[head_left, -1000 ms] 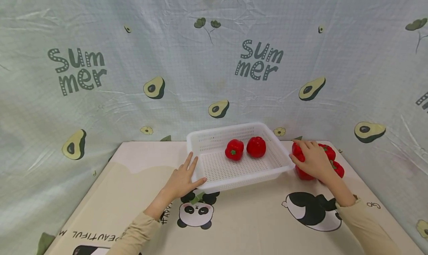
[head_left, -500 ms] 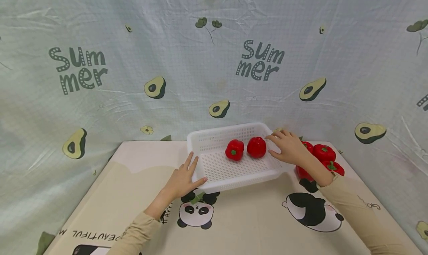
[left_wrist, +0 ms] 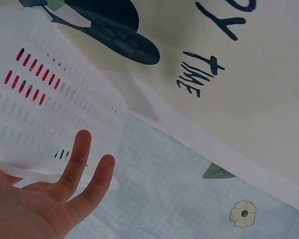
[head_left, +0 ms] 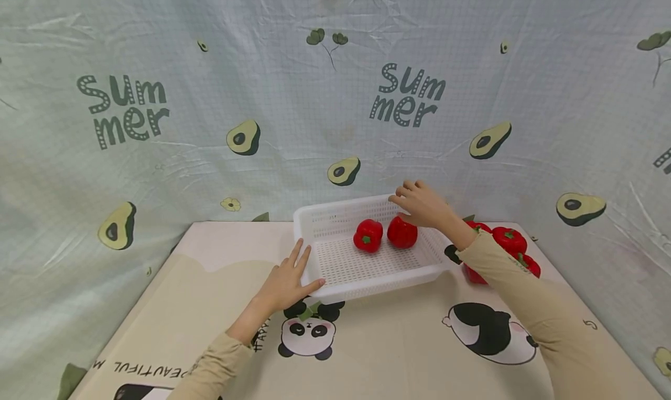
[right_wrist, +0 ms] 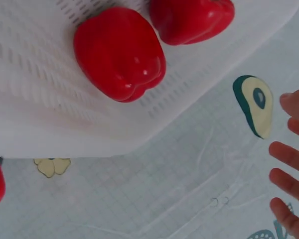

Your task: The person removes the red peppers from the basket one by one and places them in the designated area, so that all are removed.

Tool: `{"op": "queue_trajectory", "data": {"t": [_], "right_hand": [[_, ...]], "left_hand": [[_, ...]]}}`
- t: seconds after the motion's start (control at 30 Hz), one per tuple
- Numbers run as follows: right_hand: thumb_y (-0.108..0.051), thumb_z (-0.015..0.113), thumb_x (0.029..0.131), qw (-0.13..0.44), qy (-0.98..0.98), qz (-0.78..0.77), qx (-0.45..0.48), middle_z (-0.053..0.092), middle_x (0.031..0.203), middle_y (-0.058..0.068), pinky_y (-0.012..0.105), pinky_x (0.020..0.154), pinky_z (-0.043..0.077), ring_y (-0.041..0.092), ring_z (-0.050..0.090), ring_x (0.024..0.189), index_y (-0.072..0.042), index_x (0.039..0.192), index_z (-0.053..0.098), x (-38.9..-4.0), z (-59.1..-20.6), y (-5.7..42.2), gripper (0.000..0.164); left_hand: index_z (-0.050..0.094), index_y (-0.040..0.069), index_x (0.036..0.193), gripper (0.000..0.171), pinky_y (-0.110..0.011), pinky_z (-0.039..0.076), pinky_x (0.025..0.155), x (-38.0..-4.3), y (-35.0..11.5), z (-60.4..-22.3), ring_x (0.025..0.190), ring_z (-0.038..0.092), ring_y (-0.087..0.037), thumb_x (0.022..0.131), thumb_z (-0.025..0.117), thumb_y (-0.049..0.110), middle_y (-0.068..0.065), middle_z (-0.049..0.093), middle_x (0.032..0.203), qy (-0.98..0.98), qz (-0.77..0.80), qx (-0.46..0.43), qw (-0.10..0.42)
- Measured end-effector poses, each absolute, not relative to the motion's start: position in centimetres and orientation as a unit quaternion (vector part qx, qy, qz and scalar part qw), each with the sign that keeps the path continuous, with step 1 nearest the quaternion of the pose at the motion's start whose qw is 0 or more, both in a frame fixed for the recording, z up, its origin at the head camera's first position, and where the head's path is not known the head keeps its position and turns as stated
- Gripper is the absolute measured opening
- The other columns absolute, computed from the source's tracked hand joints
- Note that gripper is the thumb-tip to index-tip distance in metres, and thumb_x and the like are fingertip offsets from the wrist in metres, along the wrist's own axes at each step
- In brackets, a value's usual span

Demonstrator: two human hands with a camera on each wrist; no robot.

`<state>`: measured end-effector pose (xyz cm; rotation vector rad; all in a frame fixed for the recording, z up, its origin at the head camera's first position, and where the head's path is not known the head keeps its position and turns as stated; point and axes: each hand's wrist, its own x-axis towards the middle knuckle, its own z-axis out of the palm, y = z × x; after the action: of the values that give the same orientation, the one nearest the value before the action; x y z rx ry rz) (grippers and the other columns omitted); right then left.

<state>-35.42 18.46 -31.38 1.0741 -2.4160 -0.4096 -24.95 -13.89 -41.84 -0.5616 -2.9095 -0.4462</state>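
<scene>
A white plastic basket [head_left: 367, 286] stands on the table with two red bell peppers inside, the left pepper [head_left: 368, 236] and the right pepper [head_left: 402, 234]. On the basket's left end rests my left hand [head_left: 285, 280], its fingers extended and thumb over the rim. My right hand [head_left: 423, 206] hovers above the back right corner, over the right pepper, holding nothing. The right wrist view has that hand's spread fingertips [right_wrist: 289, 154] at its edge, apart from both peppers.
Several more red bell peppers [head_left: 508, 240] lie on the table to the right of the basket, partly hidden by my right sleeve [head_left: 524, 295]. A printed cloth [head_left: 283, 173] hangs behind the table's back edge.
My right hand has left the peppers at the right and moved left and up, over the basket's back right corner. The left hand and the two peppers in the basket stay put.
</scene>
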Motion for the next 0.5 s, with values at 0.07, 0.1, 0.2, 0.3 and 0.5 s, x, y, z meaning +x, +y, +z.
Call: {"op": "queue_trajectory", "data": {"t": [0.07, 0.1, 0.2, 0.3, 0.5], "right_hand": [[-0.024, 0.067, 0.078, 0.243, -0.867, -0.162, 0.403, 0.058, 0.096, 0.008, 0.038, 0.079, 0.041, 0.025, 0.048, 0.090, -0.011, 0.107, 0.057, -36.3, -31.6, 18.0, 0.033], [-0.025, 0.066, 0.079, 0.251, -0.861, -0.168, 0.409, 0.058, 0.096, 0.008, 0.038, 0.079, 0.041, 0.025, 0.048, 0.090, -0.011, 0.106, 0.057, -36.7, -31.7, 17.7, 0.032], [-0.025, 0.064, 0.081, 0.266, -0.845, -0.193, 0.422, 0.058, 0.096, 0.008, 0.037, 0.081, 0.041, 0.025, 0.048, 0.091, -0.011, 0.104, 0.055, -37.8, -32.2, 16.9, 0.029], [-0.028, 0.062, 0.082, 0.276, -0.827, -0.221, 0.437, 0.059, 0.097, 0.007, 0.036, 0.082, 0.041, 0.024, 0.048, 0.091, -0.011, 0.103, 0.054, -38.9, -32.9, 16.0, 0.028], [-0.036, 0.060, 0.082, 0.270, -0.792, -0.239, 0.493, 0.058, 0.094, 0.007, 0.037, 0.078, 0.039, 0.023, 0.047, 0.088, -0.011, 0.104, 0.054, -40.2, -34.4, 14.5, 0.034]], "left_hand": [[0.023, 0.006, 0.141, 0.083, -0.058, 0.038, 0.088, -25.0, -13.9, -41.9, 0.119, 0.044, -0.041, 0.082, 0.046, 0.059, -0.014, 0.011, 0.150, -0.969, -0.147, -0.187, 0.071], [0.023, 0.006, 0.141, 0.083, -0.058, 0.038, 0.088, -25.0, -13.9, -41.9, 0.119, 0.043, -0.041, 0.082, 0.046, 0.059, -0.014, 0.011, 0.150, -0.969, -0.148, -0.187, 0.071], [0.023, 0.006, 0.141, 0.083, -0.058, 0.038, 0.088, -25.0, -13.9, -41.8, 0.118, 0.044, -0.041, 0.082, 0.046, 0.059, -0.014, 0.011, 0.150, -0.969, -0.148, -0.187, 0.071], [0.023, 0.006, 0.141, 0.083, -0.058, 0.038, 0.088, -25.1, -13.9, -41.8, 0.118, 0.044, -0.042, 0.082, 0.046, 0.058, -0.014, 0.011, 0.150, -0.968, -0.147, -0.188, 0.072], [0.023, 0.006, 0.142, 0.083, -0.058, 0.037, 0.088, -25.0, -13.9, -41.8, 0.118, 0.044, -0.042, 0.082, 0.047, 0.058, -0.014, 0.011, 0.150, -0.968, -0.149, -0.187, 0.069]]}}
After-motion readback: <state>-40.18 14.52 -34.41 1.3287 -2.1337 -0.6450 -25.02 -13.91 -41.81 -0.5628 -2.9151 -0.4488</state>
